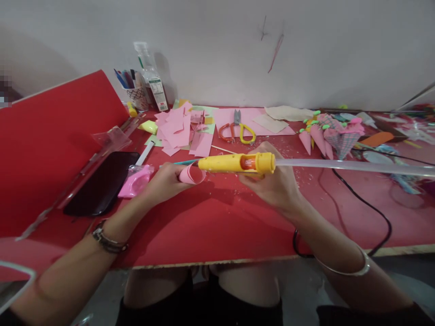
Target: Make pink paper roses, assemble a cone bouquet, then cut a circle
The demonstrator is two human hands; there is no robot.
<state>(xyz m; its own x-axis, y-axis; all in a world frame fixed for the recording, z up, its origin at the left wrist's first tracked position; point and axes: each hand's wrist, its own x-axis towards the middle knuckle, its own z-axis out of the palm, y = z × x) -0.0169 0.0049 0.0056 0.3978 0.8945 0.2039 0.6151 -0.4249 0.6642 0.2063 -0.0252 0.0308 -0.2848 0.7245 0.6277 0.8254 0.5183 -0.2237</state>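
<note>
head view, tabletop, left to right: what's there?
black phone → pink packet → left hand holding rolled pink paper → yellow glue gun in right hand → pink paper cones

Glue gun [238,163]: glossy yellow plastic body, loaded with a smooth translucent glue stick [353,166]. Rolled cone [192,174]: matt pink paper. Table [217,226]: matt red covering; phone [102,183]: glossy black; scissors [237,129]: metal blades, plastic handles.

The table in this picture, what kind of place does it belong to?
Probably a paper-craft work table. The right hand holds a glue gun, the left hand a pink paper roll; scissors and cut pink paper lie behind.
</note>
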